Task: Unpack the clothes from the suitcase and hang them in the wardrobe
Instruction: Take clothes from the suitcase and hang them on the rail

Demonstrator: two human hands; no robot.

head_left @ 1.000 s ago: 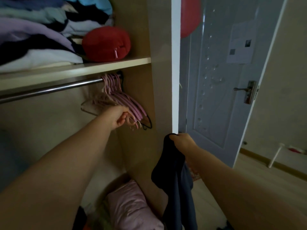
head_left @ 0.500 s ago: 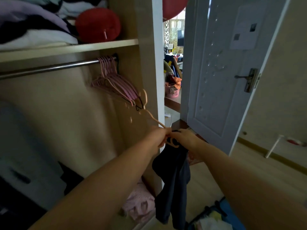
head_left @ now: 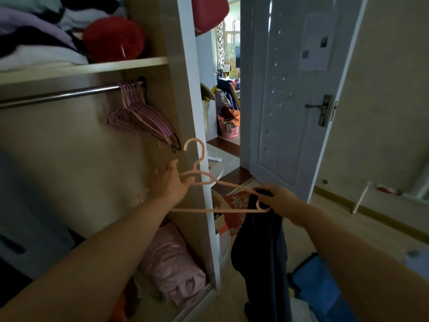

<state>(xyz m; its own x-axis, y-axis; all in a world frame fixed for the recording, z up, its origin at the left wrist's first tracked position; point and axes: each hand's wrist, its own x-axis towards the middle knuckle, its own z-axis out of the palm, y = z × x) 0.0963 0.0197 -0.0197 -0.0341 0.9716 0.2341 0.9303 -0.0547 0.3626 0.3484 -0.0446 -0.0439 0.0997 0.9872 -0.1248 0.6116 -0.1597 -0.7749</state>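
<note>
1. Half a second ago the two hands met at the pink hanger (head_left: pixel 209 209). Now they are apart, and the hanger lies nearly level between them with its hook upright.
2. A second ago the left hand (head_left: pixel 171 182) was at the bunch of pink hangers (head_left: pixel 139 115) on the rail (head_left: pixel 58 96). It is now lower and nearer, with its fingers spread straight and blurred. Its thumb lies at the hanger's left shoulder; whether the thumb hooks it cannot be told.
3. The right hand (head_left: pixel 281 201) keeps its fingers curled round the top of the dark garment (head_left: pixel 260 252) and also pinches the hanger's right end. The garment hangs straight down from that fist, to the right of the wardrobe.
4. The hanger's left half lies across the white front edge of the wardrobe side panel (head_left: pixel 185 101). That panel stands between the garment and the rail.
5. The bunch of hangers sits at the far right end of the rail, just under the shelf (head_left: pixel 92 68). On the shelf are folded clothes (head_left: pixel 34 43) and a red round cushion (head_left: pixel 113 40).
6. A pink bundle (head_left: pixel 171 263) lies low in the wardrobe, near the panel.
7. The blue suitcase (head_left: pixel 318 287) shows at the lower right, near and partly behind the right forearm.
8. To the right stands an open white door (head_left: pixel 285 89) with a metal handle (head_left: pixel 320 108). Through the gap, far off, is a pink basket (head_left: pixel 228 130).
</note>
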